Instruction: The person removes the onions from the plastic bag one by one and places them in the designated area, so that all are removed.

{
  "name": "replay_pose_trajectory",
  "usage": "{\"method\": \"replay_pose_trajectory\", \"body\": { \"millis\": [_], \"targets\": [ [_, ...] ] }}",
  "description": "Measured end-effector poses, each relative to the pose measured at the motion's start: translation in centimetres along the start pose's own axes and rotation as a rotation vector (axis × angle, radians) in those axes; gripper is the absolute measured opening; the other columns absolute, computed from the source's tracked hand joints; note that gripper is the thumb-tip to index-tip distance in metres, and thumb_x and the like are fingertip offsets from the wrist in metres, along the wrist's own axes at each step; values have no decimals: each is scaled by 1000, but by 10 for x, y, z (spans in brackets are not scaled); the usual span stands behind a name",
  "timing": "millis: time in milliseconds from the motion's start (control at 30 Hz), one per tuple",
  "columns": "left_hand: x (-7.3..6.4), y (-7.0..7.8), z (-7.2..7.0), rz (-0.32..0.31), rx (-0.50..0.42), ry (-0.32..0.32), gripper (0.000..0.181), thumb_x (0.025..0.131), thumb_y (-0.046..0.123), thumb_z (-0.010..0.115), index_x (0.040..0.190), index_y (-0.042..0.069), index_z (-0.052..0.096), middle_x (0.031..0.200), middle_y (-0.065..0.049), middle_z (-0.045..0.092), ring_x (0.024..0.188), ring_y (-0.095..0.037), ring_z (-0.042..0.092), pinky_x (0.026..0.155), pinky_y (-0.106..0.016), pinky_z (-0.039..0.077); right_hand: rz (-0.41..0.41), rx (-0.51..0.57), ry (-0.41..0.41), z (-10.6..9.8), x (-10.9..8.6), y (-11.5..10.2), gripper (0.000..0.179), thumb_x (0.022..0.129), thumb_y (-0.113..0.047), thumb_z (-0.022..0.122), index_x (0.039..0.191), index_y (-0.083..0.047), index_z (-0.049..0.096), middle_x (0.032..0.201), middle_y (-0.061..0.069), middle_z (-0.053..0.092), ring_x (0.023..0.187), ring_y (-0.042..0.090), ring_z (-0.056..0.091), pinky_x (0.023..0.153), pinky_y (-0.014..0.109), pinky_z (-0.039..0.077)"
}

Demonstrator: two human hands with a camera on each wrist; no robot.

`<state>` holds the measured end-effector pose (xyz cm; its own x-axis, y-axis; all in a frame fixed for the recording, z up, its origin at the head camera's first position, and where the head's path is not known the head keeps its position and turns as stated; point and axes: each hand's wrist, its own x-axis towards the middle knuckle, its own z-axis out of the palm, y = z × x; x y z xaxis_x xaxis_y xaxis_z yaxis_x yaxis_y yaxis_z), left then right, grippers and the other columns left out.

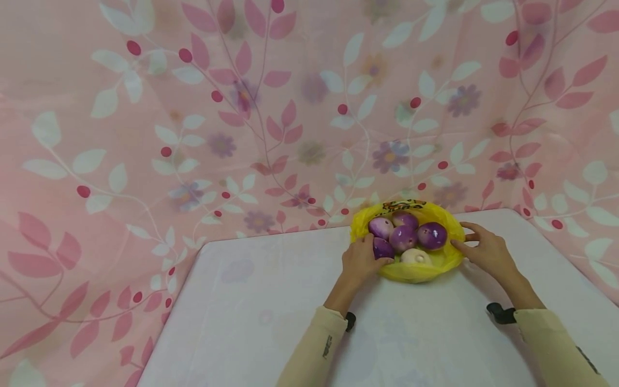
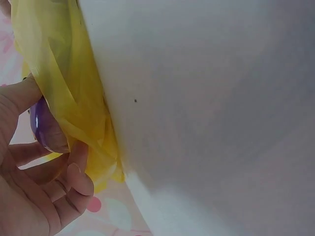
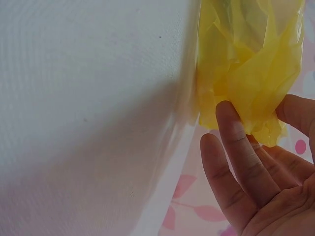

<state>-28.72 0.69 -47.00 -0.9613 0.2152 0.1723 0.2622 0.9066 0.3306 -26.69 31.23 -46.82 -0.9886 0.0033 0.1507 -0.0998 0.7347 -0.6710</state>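
Note:
A yellow plastic bag [image 1: 418,273] lies at the back of the table with its mouth spread wide. Inside are several glossy, round purple vegetables that look like eggplants [image 1: 403,238], and a cream-white round one [image 1: 415,257] with a small nub near the front rim. At the bag's left side, my left hand [image 1: 359,259] holds a purple eggplant [image 2: 43,125] between thumb and fingers, some fingertips against the yellow plastic. My right hand [image 1: 489,253] touches the bag's right rim; in the right wrist view its fingers are mostly extended, the thumb on the plastic's other side.
A white cloth covers the table [image 1: 261,317]. Behind it hangs a pink curtain [image 1: 271,107] with leaves and flowers, close to the table's back edge. Dark wrist mounts [image 1: 501,313] stick out by the sleeves.

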Motion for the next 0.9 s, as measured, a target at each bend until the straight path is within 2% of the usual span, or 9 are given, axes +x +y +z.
{"method": "replay_pose_trajectory", "body": {
  "millis": [233, 533, 733, 900],
  "targets": [
    [0, -1, 1, 8, 4, -4, 74, 77, 64, 73, 129, 14, 54, 112, -2, 65, 95, -19, 63, 78, -33, 53, 0, -5, 2, 0, 0, -1, 70, 96, -42, 63, 146, 0, 38, 123, 39, 53, 78, 33, 68, 61, 39, 58],
    [-5, -2, -2, -6, 9, -9, 74, 79, 62, 73, 132, 14, 53, 112, -3, 63, 97, -19, 60, 81, -33, 52, 9, -5, 4, 2, 0, 0, 72, 95, -45, 63, 146, 0, 38, 123, 39, 53, 74, 30, 68, 60, 38, 58],
    [-11, -2, -13, 1, -7, -9, 78, 80, 63, 71, 138, 14, 51, 115, -4, 61, 99, -19, 58, 84, -34, 52, 20, -5, -5, 2, 0, 1, 73, 95, -45, 62, 147, -1, 37, 124, 38, 52, 71, 26, 67, 61, 39, 58],
    [-17, -5, -24, 1, -25, 23, 77, 82, 63, 69, 138, 14, 51, 118, -5, 59, 101, -20, 58, 85, -37, 52, 6, 5, 0, 2, -1, 1, 72, 95, -45, 62, 146, -1, 38, 123, 39, 53, 71, 26, 68, 60, 39, 58]
  ]
}}
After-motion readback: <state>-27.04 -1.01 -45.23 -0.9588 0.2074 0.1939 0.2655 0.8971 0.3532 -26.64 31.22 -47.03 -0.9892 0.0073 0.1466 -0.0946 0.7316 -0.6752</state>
